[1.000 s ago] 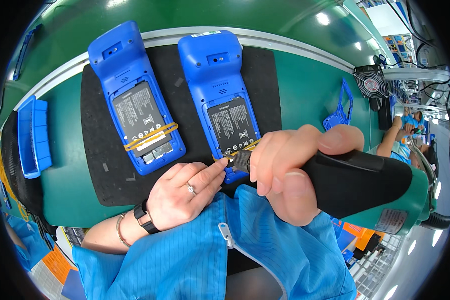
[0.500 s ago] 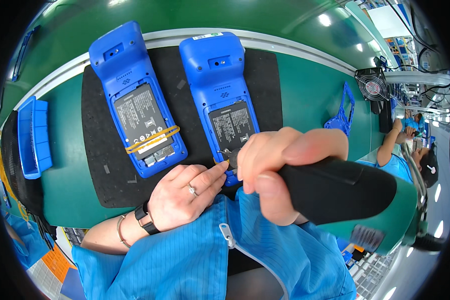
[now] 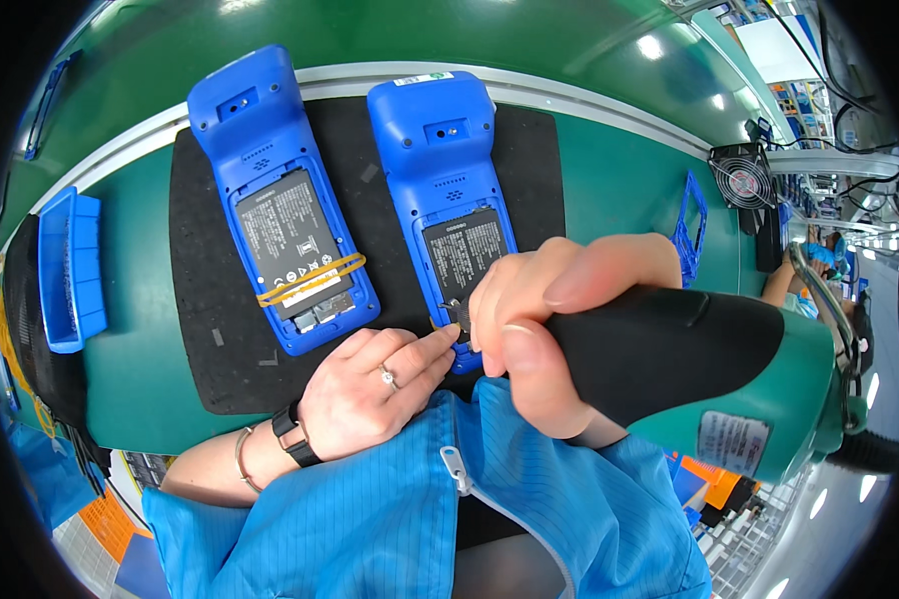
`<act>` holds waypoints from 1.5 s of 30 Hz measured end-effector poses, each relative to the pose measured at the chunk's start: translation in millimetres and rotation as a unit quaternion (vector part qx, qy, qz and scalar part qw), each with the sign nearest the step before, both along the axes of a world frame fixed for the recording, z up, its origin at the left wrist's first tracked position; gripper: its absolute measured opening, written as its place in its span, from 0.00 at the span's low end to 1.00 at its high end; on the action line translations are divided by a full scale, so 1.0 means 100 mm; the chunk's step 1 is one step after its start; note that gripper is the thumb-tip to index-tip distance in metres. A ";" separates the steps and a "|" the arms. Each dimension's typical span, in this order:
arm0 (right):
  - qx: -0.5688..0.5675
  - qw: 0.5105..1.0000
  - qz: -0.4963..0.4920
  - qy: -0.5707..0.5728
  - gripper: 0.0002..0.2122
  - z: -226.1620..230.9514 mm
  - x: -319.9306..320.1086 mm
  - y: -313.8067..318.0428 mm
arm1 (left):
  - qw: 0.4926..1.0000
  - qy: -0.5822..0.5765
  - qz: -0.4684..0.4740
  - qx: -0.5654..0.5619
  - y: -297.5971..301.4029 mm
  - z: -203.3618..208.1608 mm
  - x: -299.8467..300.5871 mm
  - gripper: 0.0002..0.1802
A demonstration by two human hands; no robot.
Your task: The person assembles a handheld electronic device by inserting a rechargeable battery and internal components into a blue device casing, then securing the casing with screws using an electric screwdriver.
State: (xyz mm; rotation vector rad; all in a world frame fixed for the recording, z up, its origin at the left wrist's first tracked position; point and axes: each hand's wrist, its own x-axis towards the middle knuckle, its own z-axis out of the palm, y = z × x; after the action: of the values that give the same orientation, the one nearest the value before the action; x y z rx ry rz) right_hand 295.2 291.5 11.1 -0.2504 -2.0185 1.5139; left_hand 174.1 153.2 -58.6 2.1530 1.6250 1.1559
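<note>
My right hand (image 3: 559,329) is wrapped around a green and black power screwdriver (image 3: 699,369), whose nose end points at the lower part of the right-hand blue handheld device (image 3: 432,125). The screwdriver's tip is mostly hidden by my fingers. My left hand (image 3: 375,384) lies with fingers stretched out, fingertips touching the bottom end of that device; its thumb is hidden. The device lies back up, a black battery (image 3: 464,250) showing in its open bay. Left of it is a similar blue device (image 3: 250,125), with a yellow rubber band (image 3: 315,280) around its lower half.
Both devices lie on a black mat (image 3: 205,339) over a green table (image 3: 135,389). A blue bin (image 3: 92,270) stands at the left. To the right are a blue plastic frame (image 3: 691,225) and a small fan (image 3: 742,185). Another person (image 3: 819,250) is at the far right.
The view has shifted slightly, with the mat and devices appearing a little farther right. My right hand and the screwdriver have moved slightly left and tilted. My left hand stays at the device's bottom end.
</note>
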 end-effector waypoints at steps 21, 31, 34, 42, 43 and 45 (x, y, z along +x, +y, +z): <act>-0.057 0.995 -0.058 0.058 0.15 0.04 0.07 -0.02 | 1.000 -0.001 0.014 -0.002 -0.02 -0.07 0.06 0.21; -0.019 0.995 -0.037 0.092 0.18 0.16 -0.10 0.01 | 0.998 0.002 0.060 0.032 -0.05 -0.04 0.03 0.21; -0.003 0.996 -0.035 0.085 0.19 0.27 -0.26 -0.01 | 0.992 0.013 0.128 0.015 -0.06 -0.01 0.01 0.20; 0.061 0.996 0.056 -0.034 0.18 0.26 -0.63 0.10 | 0.996 0.037 0.079 -0.018 -0.14 -0.02 -0.03 0.18; 0.065 0.996 0.051 -0.036 0.17 0.24 -0.66 0.10 | 0.996 0.035 0.082 -0.019 -0.14 -0.02 -0.04 0.18; 0.072 0.996 0.041 -0.039 0.17 0.20 -0.71 0.10 | 0.996 0.040 0.073 -0.014 -0.14 -0.02 -0.05 0.17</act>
State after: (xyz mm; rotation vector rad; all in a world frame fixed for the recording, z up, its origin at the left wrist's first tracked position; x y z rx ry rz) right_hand 224.7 301.6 31.1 -0.1723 -2.2132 1.4177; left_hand 169.4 139.5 -60.6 2.1187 1.8495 1.0897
